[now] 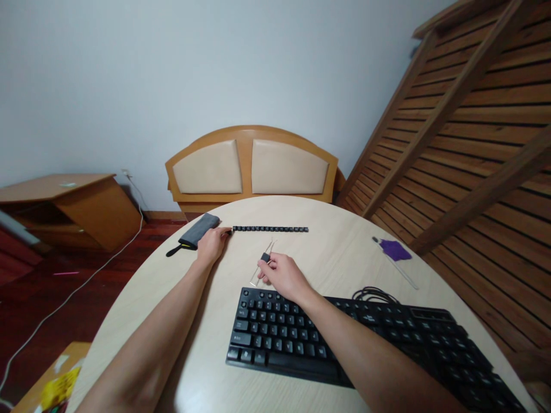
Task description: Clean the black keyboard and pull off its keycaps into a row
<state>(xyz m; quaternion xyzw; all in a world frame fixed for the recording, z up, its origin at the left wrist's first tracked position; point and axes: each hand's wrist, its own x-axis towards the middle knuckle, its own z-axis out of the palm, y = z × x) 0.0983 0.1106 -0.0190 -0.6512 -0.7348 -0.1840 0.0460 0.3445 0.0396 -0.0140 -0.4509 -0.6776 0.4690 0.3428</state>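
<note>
My left hand [212,244] reaches to the left end of a straight row of small black keycaps [271,229] on the table. Its fingertips are closed on a keycap [229,232] at that end, partly hidden by the fingers. Between the thumb and fingers of my right hand [282,274] is a wire keycap puller [266,257] with a black grip, its thin wire prongs pointing away from me. Below that hand lies a black keyboard [275,332], partly covered by my right forearm. The puller is held just beyond the keyboard's top edge.
A grey pouch [198,230] with a black loop lies beside my left hand. At the right are a purple cloth [395,250], a thin brush [398,267] and a coiled black cable [374,294]. The round table [146,321] faces a wooden headboard [245,166].
</note>
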